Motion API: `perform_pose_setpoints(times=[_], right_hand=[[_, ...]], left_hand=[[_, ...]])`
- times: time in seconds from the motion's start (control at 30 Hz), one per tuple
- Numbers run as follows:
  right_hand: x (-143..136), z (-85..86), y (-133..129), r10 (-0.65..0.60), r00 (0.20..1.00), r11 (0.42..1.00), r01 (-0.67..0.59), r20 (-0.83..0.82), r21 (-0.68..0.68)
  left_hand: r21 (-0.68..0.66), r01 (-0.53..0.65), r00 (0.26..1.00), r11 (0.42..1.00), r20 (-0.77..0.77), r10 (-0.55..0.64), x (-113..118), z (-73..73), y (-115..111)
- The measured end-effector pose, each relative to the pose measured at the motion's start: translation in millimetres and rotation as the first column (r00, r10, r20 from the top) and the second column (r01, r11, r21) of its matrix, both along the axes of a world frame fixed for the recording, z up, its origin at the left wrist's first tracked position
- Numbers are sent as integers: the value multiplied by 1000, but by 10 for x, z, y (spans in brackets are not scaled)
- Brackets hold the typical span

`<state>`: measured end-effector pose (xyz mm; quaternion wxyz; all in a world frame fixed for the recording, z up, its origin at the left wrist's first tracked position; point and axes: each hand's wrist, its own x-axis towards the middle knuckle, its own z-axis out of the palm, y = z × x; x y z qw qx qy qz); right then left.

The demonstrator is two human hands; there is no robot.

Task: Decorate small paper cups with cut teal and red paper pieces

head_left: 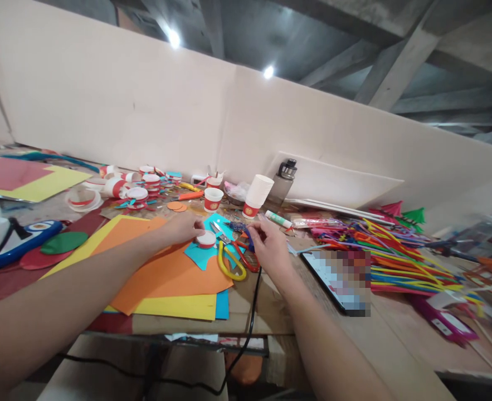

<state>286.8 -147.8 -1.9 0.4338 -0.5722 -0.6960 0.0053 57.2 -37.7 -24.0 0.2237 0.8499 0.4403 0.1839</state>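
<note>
My left hand (183,228) is closed, its fingertips at the rim of a short cut paper cup base (206,240), white with a red band. That piece rests over blue paper cutouts (201,258). My right hand (268,242) is wrapped round a blue corded tool that looks like a hot glue gun (249,240), partly hidden by the fingers. Its black cord (254,301) hangs over the table's front edge. Between the hands lie yellow-handled scissors (231,267) and a red-handled pair (248,257). Orange sheets (162,273) and yellow sheets (179,307) lie under the left forearm.
Paper cups (213,199) and a cup stack (258,195) stand behind, beside a dark bottle (283,184). Cut cup pieces (137,196) cluster at back left. A glue stick (277,219), phone (333,281) and many pipe cleaners (400,262) lie rightward. A white partition (145,100) rises behind.
</note>
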Motion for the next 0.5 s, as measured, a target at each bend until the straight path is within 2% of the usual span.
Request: perform_pose_setpoints(times=[0.13, 0.3, 0.4, 0.5], right_hand=[[159, 105, 20, -85, 991, 994, 91, -101, 57], [401, 210, 26, -228, 954, 963, 251, -197, 100], [561, 220, 43, -328, 943, 940, 331, -52, 87], [710, 190, 68, -410, 890, 903, 427, 199, -49]], left_hand=[[-8, -30, 1000, 1000, 8, 30, 13, -9, 9], [101, -65, 998, 993, 8, 65, -19, 71, -12], [197, -120, 991, 973, 78, 107, -48, 156, -29], [179, -160, 970, 971, 210, 121, -55, 197, -33]])
